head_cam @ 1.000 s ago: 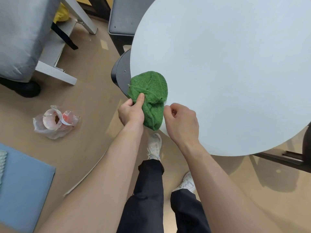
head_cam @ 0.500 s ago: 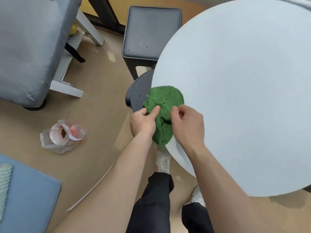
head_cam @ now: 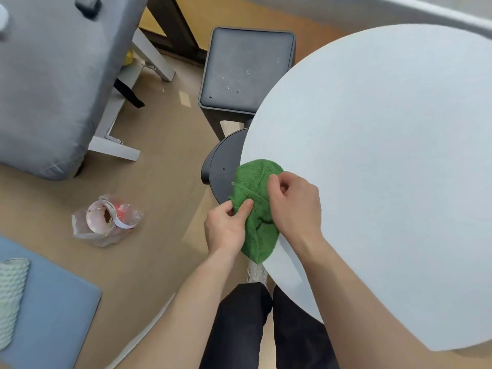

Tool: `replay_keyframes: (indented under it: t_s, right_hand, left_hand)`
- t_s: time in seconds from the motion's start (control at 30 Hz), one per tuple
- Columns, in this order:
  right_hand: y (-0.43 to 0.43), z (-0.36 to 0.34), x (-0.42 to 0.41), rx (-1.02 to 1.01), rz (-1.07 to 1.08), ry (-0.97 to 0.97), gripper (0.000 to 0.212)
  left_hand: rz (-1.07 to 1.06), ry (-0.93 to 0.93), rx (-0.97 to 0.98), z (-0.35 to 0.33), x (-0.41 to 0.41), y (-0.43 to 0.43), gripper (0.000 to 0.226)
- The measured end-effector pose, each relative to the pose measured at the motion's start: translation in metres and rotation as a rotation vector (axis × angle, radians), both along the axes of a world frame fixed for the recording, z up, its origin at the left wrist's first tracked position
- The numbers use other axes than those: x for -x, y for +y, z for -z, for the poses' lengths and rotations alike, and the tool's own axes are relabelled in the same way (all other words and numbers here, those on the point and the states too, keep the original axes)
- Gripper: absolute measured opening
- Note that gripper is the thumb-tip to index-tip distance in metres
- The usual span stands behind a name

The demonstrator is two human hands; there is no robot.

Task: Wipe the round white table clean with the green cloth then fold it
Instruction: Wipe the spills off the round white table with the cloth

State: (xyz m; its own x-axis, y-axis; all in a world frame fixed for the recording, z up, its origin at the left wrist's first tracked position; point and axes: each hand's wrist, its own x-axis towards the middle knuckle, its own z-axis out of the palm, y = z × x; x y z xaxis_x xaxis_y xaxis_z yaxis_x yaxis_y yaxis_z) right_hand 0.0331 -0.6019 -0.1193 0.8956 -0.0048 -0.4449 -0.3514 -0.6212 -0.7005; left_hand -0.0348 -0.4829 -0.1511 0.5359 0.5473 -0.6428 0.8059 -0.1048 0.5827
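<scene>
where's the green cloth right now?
Head view, lower centre: the green cloth lies bunched on the left rim of the round white table, partly overhanging it, pinched by the left hand and right hand, beside a dark stool.

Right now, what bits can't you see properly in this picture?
Head view:
- The green cloth: it is partly covered by the left hand and right hand pinching it, so its folds are unclear.
- The round white table: its right side is cut off by the picture's edge.
- The plastic bag on the floor: its contents are too blurry to tell.
</scene>
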Motion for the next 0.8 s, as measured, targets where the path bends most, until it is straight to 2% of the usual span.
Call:
replay_keyframes:
  t_s: [0.2, 0.3, 0.37, 0.53, 0.6, 0.67, 0.73, 0.8]
  right_hand:
    - [-0.02, 0.007, -0.018, -0.05, 0.098, 0.007, 0.047]
    - [-0.022, 0.01, -0.03, -0.029, 0.163, 0.017, 0.047]
    - [-0.017, 0.008, -0.04, 0.017, 0.169, 0.006, 0.047]
    - [0.006, 0.003, -0.066, 0.121, 0.136, -0.047, 0.042]
    - [0.014, 0.004, -0.076, 0.158, 0.109, -0.07, 0.04]
    - [0.019, 0.006, -0.084, 0.175, 0.1, -0.09, 0.038]
    - [0.018, 0.01, -0.09, 0.185, 0.118, -0.117, 0.037]
    - [0.014, 0.012, -0.094, 0.191, 0.161, -0.127, 0.035]
  left_hand:
    - [0.15, -0.068, -0.12, 0.013, -0.123, 0.031, 0.055]
    - [0.259, -0.108, -0.143, 0.012, -0.165, 0.032, 0.037]
    - [0.288, -0.106, -0.13, 0.01, -0.162, 0.034, 0.029]
    - [0.245, -0.007, 0.025, 0.004, -0.093, 0.044, 0.019]
    - [0.234, 0.011, 0.062, 0.003, -0.085, 0.046, 0.022]
    - [0.245, 0.011, 0.061, 0.003, -0.104, 0.049, 0.037]
    - [0.294, -0.03, 0.018, 0.007, -0.142, 0.048, 0.045]
    - [0.377, -0.088, -0.047, 0.012, -0.193, 0.041, 0.042]
